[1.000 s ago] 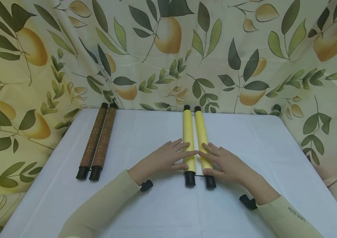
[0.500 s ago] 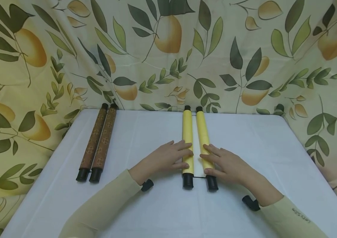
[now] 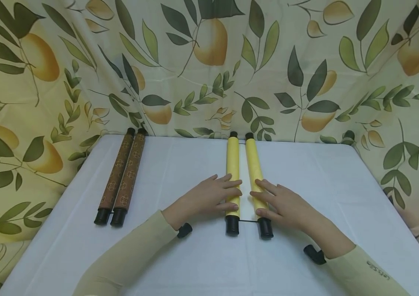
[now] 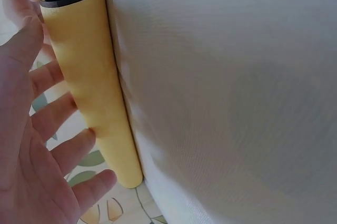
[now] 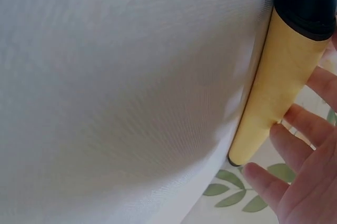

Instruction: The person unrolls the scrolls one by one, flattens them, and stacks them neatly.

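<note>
Yellow rolls farther apart under both hands.

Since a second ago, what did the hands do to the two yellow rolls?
The left hand and right hand rolled the left yellow roll and right yellow roll sideways apart, so the gap between them widened and more white shows there. Both hands stayed flat on the rolls. The brown rolls did not move.
</note>
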A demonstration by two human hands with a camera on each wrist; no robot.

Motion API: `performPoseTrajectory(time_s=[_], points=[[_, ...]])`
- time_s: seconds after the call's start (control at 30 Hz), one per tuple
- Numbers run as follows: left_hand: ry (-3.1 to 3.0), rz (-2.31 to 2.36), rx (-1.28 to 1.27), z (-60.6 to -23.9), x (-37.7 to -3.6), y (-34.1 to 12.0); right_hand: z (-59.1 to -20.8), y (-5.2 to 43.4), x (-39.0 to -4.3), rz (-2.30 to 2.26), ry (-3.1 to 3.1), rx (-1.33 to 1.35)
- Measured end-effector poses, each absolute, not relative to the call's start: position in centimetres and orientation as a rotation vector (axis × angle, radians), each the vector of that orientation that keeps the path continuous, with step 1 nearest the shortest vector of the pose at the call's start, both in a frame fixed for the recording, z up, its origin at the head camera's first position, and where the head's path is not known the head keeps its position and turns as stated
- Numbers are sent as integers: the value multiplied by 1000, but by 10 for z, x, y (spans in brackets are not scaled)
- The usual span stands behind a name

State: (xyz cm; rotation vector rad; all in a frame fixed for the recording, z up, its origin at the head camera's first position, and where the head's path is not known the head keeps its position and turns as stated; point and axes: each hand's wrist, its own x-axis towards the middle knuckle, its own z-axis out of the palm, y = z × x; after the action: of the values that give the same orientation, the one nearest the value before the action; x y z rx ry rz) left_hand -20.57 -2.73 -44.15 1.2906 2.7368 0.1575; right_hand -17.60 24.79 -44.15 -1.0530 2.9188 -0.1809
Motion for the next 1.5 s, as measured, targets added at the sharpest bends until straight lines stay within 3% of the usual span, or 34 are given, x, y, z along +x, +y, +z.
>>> performPoseTrajectory(time_s=[1.5], points=[[2786,135,1231,-447,-205,-45,-435,256,-174,-128,2944,-942]])
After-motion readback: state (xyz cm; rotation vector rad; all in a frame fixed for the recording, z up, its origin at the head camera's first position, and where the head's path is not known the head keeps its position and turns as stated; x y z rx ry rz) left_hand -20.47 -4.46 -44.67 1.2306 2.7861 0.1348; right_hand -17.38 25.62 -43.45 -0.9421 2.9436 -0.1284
